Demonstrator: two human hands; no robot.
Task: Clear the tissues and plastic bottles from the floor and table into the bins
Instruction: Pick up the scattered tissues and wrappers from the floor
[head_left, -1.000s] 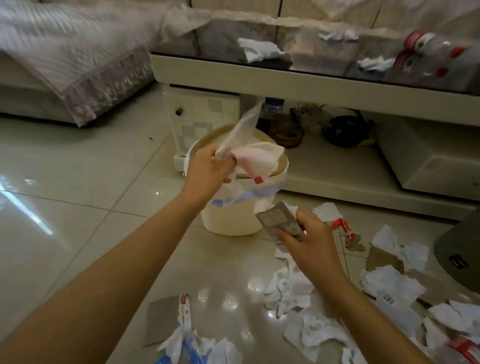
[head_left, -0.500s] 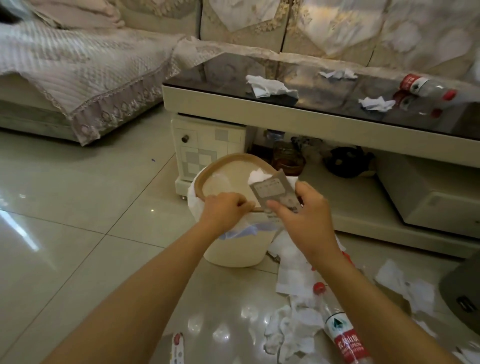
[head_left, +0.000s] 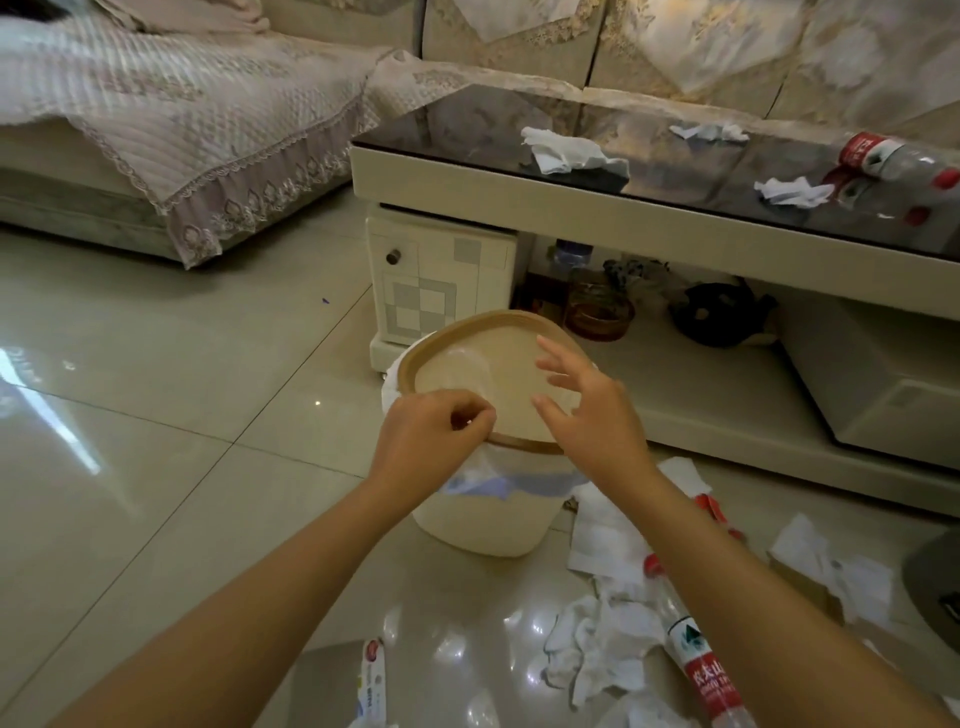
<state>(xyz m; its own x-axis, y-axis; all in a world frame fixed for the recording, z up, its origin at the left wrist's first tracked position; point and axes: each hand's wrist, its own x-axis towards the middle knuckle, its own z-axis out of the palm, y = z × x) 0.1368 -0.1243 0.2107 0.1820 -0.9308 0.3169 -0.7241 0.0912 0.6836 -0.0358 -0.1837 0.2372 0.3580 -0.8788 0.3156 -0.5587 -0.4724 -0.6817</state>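
A cream bin (head_left: 478, 525) with a tan rim and a white liner stands on the floor in front of the low table. My left hand (head_left: 431, 441) has its fingers curled at the bin's near rim and appears to pinch it. Over the bin's mouth, my right hand (head_left: 587, 410) hovers with spread fingers and holds nothing. Crumpled tissues (head_left: 602, 639) and a plastic bottle (head_left: 696, 660) with a red label lie on the floor to the right. On the glass table top (head_left: 467, 119) lie three tissues (head_left: 566, 153) and another bottle (head_left: 893, 158).
A sofa with a quilted cover (head_left: 182, 119) stands at the back left. The table's lower shelf (head_left: 701, 374) holds jars and a dark object. A dark bin (head_left: 935, 577) shows at the right edge. A flat wrapper (head_left: 371, 675) lies near my left arm.
My left hand let go of its tissues and came down to the bin's rim. The grey card that my right hand held over the bin is gone, and its fingers have spread.
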